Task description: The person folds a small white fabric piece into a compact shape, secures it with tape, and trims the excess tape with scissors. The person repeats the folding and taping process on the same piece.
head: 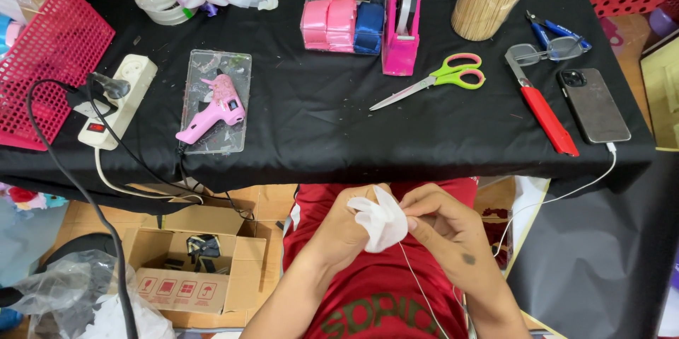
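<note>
- White fabric piece (382, 220): folded petal-like, held over my lap below the table's near edge, off the black table (318, 119) altogether.
- Left hand (346, 229): closed on the fabric from the left, thumb and fingers pinching its folds.
- Right hand (445, 229): fingertips pressed to the fabric's right side; the two hands meet on it. A thin white thread (417, 282) trails down from that point.
- Risk, as I judge it: the folds may spring apart if either pinch loosens; the thread could snag on my shirt or tangle with the white charging cable (566, 194) hanging off the near right corner.
- Pink glue gun (216, 109): resting on a clear tray near the near left edge, its cord dropping over the edge; a knee could drag it.
- Scissors (438, 78): mid-table, well apart from both hands.
- Hard to tell: whether a needle is held; the fabric's underside; my forearms are cut off by the frame's bottom.
</note>
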